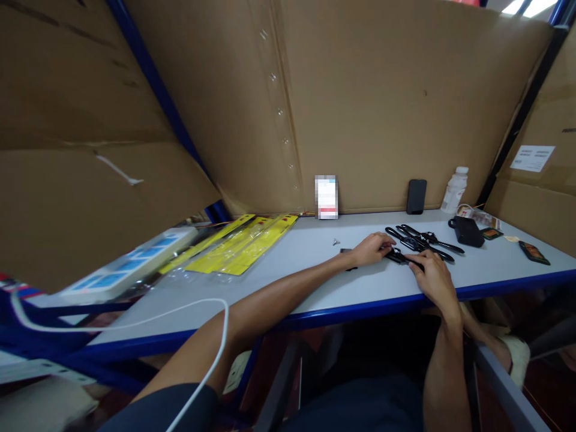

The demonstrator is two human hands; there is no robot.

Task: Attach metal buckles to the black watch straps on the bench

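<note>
A black spokeshave (396,256) lies low over the grey tabletop (310,288), held between my two hands. My left hand (374,248) has its fingers closed around the left end and middle of it. Wrapped over its right handle is my right hand (434,279), thumb along the handle. My fingers hide parts of the tool. Just behind my hands, several more black spokeshaves (411,242) lie in a crossed pile. A small dark flat piece (345,251) is partly covered by my left wrist. Small metal screws (336,242) rest left of that wrist.
Yellow-backed plastic packages (256,243) and a white power strip (130,264) lie left. A lit phone (326,197), a dark phone (416,197) and a bottle (454,191) stand along the cardboard wall (378,108). A black case (468,231) sits right. A white cable (180,309) crosses my left arm.
</note>
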